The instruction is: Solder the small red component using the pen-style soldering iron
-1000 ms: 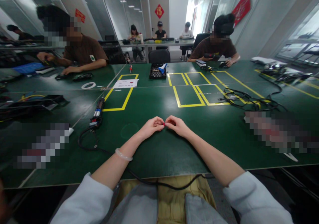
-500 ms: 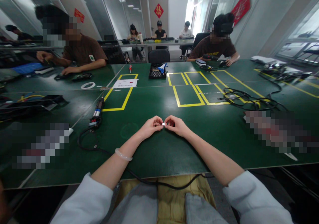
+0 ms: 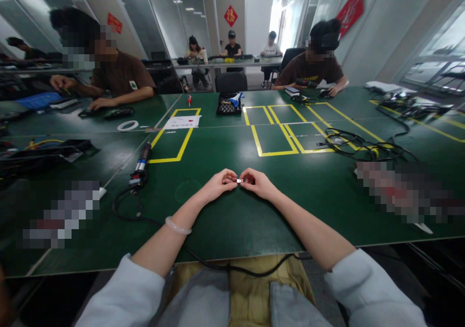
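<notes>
A tiny white and reddish piece [image 3: 239,181] is pinched between the fingertips of both hands, above the green table [image 3: 218,230]. My left hand [image 3: 222,183] holds it from the left, thumb and fingers pressed together. From the right, my right hand [image 3: 256,182] grips it the same way. The fingers cover most of the piece, and it is too small to make out in detail. A pale bracelet [image 3: 178,225] circles my left forearm.
A cylindrical tool [image 3: 142,160] with a black cable lies to the left. Coiled black cables [image 3: 341,140] are at the right. Farther back stand a black tray [image 3: 229,105] and a paper sheet [image 3: 181,122]. Two people work across the table.
</notes>
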